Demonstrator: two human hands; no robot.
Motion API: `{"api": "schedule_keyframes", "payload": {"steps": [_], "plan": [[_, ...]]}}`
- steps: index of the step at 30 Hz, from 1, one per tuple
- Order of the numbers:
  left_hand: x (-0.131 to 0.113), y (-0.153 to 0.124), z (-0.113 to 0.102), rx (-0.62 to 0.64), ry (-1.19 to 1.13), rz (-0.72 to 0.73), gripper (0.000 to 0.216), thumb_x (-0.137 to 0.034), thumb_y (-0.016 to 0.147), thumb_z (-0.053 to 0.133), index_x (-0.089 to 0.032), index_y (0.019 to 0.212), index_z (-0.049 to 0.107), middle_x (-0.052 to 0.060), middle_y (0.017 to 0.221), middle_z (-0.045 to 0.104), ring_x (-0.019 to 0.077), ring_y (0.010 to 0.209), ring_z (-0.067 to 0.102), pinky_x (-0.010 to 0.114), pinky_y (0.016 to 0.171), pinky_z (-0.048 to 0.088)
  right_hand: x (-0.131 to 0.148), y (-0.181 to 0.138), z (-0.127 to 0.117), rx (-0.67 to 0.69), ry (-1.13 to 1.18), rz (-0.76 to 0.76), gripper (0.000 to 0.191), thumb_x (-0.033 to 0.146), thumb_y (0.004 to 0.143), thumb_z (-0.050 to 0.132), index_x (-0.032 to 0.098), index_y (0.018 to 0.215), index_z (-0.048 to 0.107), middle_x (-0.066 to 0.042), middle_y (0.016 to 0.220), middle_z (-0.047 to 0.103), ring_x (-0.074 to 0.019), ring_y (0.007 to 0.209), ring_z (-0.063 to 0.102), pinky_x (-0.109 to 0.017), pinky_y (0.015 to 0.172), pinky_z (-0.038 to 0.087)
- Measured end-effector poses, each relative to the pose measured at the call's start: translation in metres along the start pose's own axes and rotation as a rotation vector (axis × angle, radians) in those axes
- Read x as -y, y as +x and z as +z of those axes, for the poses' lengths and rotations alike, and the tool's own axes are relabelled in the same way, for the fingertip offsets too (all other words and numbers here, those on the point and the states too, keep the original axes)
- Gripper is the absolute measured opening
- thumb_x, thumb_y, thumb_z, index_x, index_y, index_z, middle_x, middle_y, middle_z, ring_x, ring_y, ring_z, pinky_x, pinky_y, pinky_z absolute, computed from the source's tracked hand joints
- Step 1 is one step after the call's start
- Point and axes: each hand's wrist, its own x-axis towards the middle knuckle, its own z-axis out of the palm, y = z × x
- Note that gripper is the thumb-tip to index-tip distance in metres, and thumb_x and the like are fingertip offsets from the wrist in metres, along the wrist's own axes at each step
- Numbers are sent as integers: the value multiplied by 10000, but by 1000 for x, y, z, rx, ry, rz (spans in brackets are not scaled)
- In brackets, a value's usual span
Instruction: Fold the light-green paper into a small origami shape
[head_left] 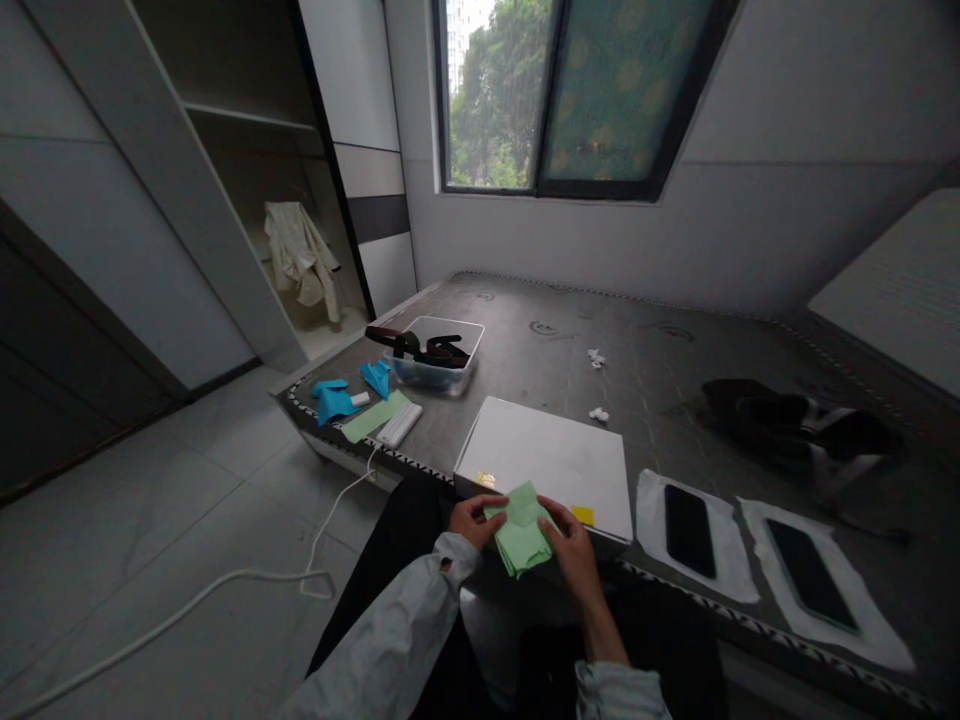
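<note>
A piece of folded light green paper (523, 535) is held between my two hands, just over the near edge of a white box (547, 450). My left hand (474, 521) pinches its left side, thumb on top. On the right side, my right hand (570, 545) grips the paper between thumb and fingers. Several layers show at the paper's lower edge. A small yellow square (583, 515) lies at the box's near edge, close to my right fingers. Near my left hand, a shiny gold patch (485, 479) sits on the box.
A clear plastic bin (442, 378) with dark straps stands at the back left. Blue folded paper (334, 402), a green sheet (367, 420) and a white power strip (400, 425) lie nearby. Two phones (690, 530) (810, 573) rest on white tissues at right. Crumpled white scraps (598, 414) lie behind the box.
</note>
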Motion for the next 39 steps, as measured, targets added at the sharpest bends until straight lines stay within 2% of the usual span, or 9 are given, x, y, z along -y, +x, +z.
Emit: {"api": "schedule_keyframes", "payload": {"steps": [4,7,11,16,20,25,30,33,39], "plan": [[1,-2,-3,134,56,74,413,-326,603,750,-123,963,739,89,920,741,203,797,676,279,724,543,4,-1,-2,109,-45,-4,459,411,660,723,185,1060,713,-118,1092,713,-306,991,663,-439,813,544],[2,-2,-5,162,131,109,413,-305,646,710,-140,1023,732,90,990,733,216,860,663,273,729,532,5,-1,-4,170,-101,10,451,464,697,687,184,1048,722,-123,1086,715,-311,951,675,-441,772,555],[7,0,-5,121,128,64,417,-340,681,682,-125,1034,736,104,970,734,189,730,644,259,606,514,2,0,-5,135,-121,-40,462,443,717,665,189,1101,695,-123,1141,693,-308,1031,647,-440,822,544],[6,6,-8,-9,100,-15,418,-351,645,683,-116,984,751,64,783,720,101,499,503,215,455,447,3,-1,-6,145,-46,-89,452,310,686,656,201,1124,658,-113,1188,667,-292,1060,635,-413,846,541],[2,9,-12,-47,76,-21,407,-305,626,655,-112,970,756,48,745,709,97,502,498,210,465,450,10,-6,-6,213,-20,-87,483,231,687,618,223,1170,617,-83,1179,665,-262,1024,650,-390,867,529],[3,8,-12,-23,79,-37,437,-303,635,628,-101,1005,742,42,717,701,104,499,506,222,481,438,12,-9,-7,264,-217,-139,381,278,737,632,217,1113,660,-82,1168,648,-261,1082,603,-396,939,481],[5,8,-12,-4,79,33,348,-302,645,637,-123,916,762,79,870,740,196,760,625,266,666,483,12,-11,-7,289,-385,-157,415,222,691,655,241,1105,682,-59,1229,607,-259,1184,529,-394,1036,387],[6,9,-13,3,85,10,369,-314,645,632,-121,934,757,85,911,741,202,756,627,279,668,481,14,-13,-6,318,-400,-150,460,170,675,627,249,1126,675,-50,1249,599,-247,1218,502,-378,1055,364],[8,9,-14,43,90,-5,390,-371,664,647,-130,953,748,75,912,742,210,769,632,286,669,483,15,-12,-4,255,-401,-152,395,204,674,632,248,1059,710,-49,1181,635,-252,1141,554,-367,1004,406]]}}
